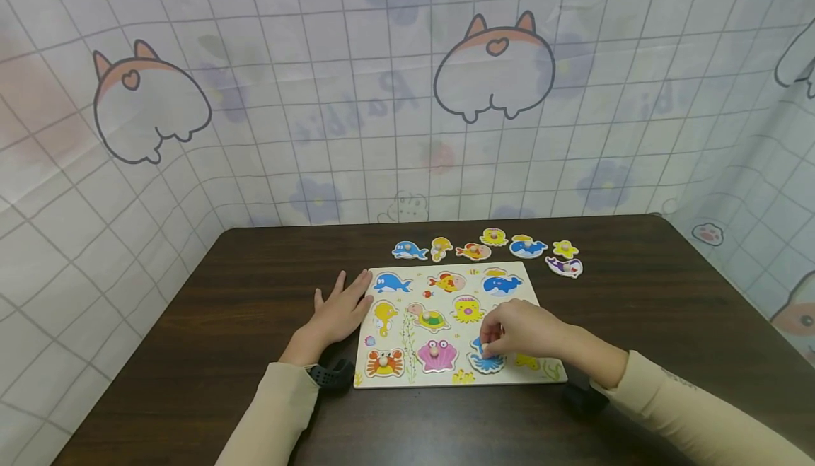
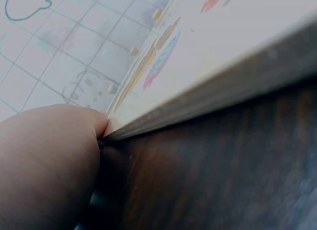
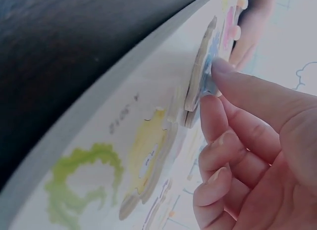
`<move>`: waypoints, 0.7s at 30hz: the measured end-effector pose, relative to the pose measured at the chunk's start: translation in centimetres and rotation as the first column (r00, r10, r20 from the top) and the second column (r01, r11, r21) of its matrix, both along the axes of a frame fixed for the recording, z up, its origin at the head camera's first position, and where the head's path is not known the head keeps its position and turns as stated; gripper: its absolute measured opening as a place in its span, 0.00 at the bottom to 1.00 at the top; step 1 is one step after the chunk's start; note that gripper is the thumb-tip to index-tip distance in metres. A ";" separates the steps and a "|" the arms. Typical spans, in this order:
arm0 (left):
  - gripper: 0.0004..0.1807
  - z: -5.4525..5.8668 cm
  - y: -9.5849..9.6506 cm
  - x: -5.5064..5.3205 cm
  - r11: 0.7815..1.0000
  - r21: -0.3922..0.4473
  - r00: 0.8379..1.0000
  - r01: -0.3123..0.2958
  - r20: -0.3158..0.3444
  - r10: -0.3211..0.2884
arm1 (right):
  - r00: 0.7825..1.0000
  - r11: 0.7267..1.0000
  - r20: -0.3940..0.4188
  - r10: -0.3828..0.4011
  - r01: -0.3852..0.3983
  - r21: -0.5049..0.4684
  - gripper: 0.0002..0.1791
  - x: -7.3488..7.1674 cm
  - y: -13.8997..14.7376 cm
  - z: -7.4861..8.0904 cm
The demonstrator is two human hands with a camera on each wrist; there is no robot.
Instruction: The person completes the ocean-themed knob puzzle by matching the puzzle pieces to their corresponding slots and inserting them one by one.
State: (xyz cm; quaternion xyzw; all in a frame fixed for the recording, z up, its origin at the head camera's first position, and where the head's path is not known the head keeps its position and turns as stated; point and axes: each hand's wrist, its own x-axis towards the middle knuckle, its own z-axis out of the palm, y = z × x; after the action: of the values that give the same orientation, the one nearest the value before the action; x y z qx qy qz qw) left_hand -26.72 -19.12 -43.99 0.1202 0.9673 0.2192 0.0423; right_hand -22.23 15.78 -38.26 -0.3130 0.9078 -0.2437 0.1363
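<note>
A wooden peg puzzle board (image 1: 509, 380) with printed sea animals lies on the dark table. My right hand (image 1: 522, 328) pinches a blue puzzle piece (image 1: 487, 365) between thumb and forefinger, at the lower right part of the board. In the right wrist view the edge of this piece (image 3: 195, 81) stands up over the board's surface, and the other fingers curl below. With fingers spread, my left hand (image 1: 340, 310) lies along the board's left edge, its fingertips at the upper left corner. Knobbed crab (image 1: 385, 363), pink shell (image 1: 436, 356) and turtle (image 1: 431, 318) pieces sit on the board.
Behind the board several loose pieces lie on the table, among them a dolphin (image 1: 409, 250), a seahorse (image 1: 441, 248), an octopus (image 1: 493, 237), a whale (image 1: 528, 247) and a yellow star (image 1: 565, 249). A patterned cloth (image 1: 382, 155) hangs around the table's back and sides.
</note>
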 end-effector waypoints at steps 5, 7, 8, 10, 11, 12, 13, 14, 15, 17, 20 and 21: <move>0.36 -0.2 0.0 0.0 1.000 0.005 1.000 -0.002 0.002 0.002 | 1.000 1.000 0.008 0.004 -0.004 0.001 0.06 0.0 0.0 0.2; 0.35 -0.2 0.0 0.0 1.000 0.007 1.000 -0.002 0.005 0.002 | 1.000 1.000 0.004 -0.001 0.001 0.007 0.06 0.0 0.0 0.1; 0.35 -0.1 0.0 0.0 1.000 0.008 1.000 -0.002 0.005 0.002 | 1.000 1.000 0.000 -0.003 0.003 0.010 0.06 0.1 0.0 0.1; 0.35 -0.1 0.0 0.0 1.000 0.006 1.000 -0.002 0.004 0.002 | 1.000 1.000 -0.004 -0.012 0.012 0.011 0.06 0.1 0.0 0.0; 0.35 -0.1 0.0 0.0 1.000 0.006 1.000 -0.002 0.004 0.002 | 1.000 1.000 -0.007 -0.012 0.012 0.011 0.06 0.1 0.0 0.0; 0.35 0.0 0.0 0.0 1.000 0.007 1.000 -0.002 0.003 0.002 | 1.000 1.000 -0.008 -0.013 0.013 0.009 0.06 0.2 0.1 -0.1; 0.35 0.0 0.0 0.0 1.000 0.007 1.000 -0.002 0.002 0.002 | 1.000 1.000 -0.012 -0.012 0.012 0.008 0.06 0.2 0.1 -0.1; 0.35 0.0 -0.1 0.0 1.000 0.006 1.000 -0.002 0.001 0.002 | 1.000 1.000 -0.012 -0.011 0.011 0.005 0.06 0.2 0.1 -0.2; 0.35 0.0 0.0 0.0 1.000 0.006 1.000 -0.002 0.000 0.002 | 1.000 1.000 -0.013 -0.009 0.009 0.001 0.06 0.2 0.1 -0.3; 0.35 0.1 0.0 0.0 1.000 0.009 1.000 -0.001 0.001 0.001 | 1.000 1.000 -0.019 -0.006 0.005 -0.004 0.06 0.3 0.2 -0.3; 0.35 0.1 0.0 0.0 1.000 0.007 1.000 0.000 0.002 0.000 | 1.000 1.000 -0.028 -0.001 0.001 -0.014 0.07 0.3 0.2 -0.5; 0.35 0.2 0.0 0.0 1.000 0.008 1.000 -0.001 0.001 0.001 | 1.000 1.000 -0.030 -0.001 0.001 -0.017 0.07 0.3 0.2 -0.5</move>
State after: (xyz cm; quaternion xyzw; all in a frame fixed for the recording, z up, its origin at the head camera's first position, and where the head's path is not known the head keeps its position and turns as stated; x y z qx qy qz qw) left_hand -26.67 -19.10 -43.83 0.1200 0.9664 0.2232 0.0424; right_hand -21.91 15.94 -38.76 -0.3174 0.9078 -0.2466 0.1200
